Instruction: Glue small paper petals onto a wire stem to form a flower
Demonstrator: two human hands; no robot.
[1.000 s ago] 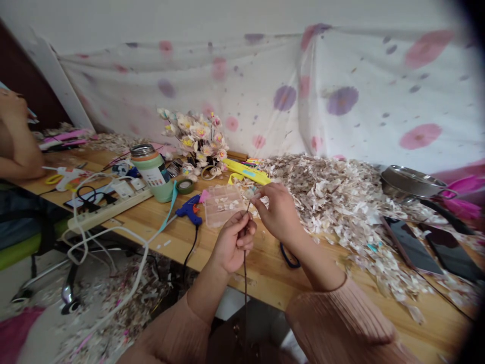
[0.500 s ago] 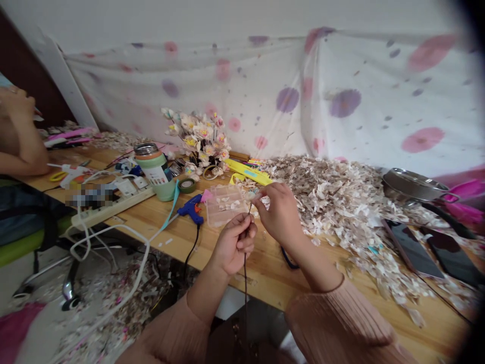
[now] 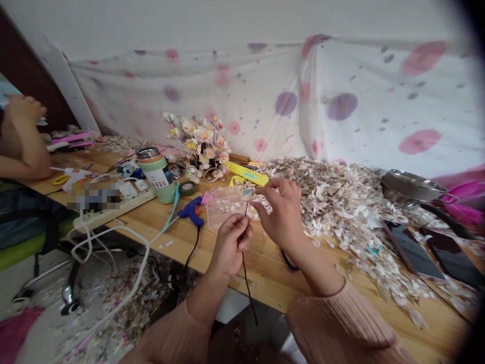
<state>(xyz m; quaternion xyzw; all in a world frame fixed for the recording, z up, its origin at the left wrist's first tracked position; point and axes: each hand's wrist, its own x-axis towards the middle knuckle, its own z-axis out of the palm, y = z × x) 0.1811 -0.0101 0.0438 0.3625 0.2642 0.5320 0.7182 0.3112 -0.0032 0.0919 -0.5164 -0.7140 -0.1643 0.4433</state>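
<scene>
My left hand [image 3: 233,240] is closed around a thin dark stem [image 3: 248,288], whose lower end hangs below the table edge. Above those fingers the stem's short upper part points up to a small whitish-blue bud or petal piece [image 3: 248,192]. Close beside that tip is my right hand [image 3: 282,212], thumb and index finger spread apart. Whether the index fingertip touches the bud is hard to make out. Behind both hands lies a clear compartment box [image 3: 215,220] with pale petals in it. A blue glue gun [image 3: 192,210] rests left of the box.
A heap of pale petals [image 3: 329,197] spreads across the right, beside a metal pan [image 3: 413,184] and two phones [image 3: 413,250]. Finished flowers [image 3: 202,139], a green flask [image 3: 155,174] and a power strip [image 3: 113,207] stand left. Another person's arm [image 3: 30,146] is at far left.
My right thumb and index finger have parted from their pinch at the stem's top. The stem's lower end has swung into view, angled right, while my left hand keeps its hold.
</scene>
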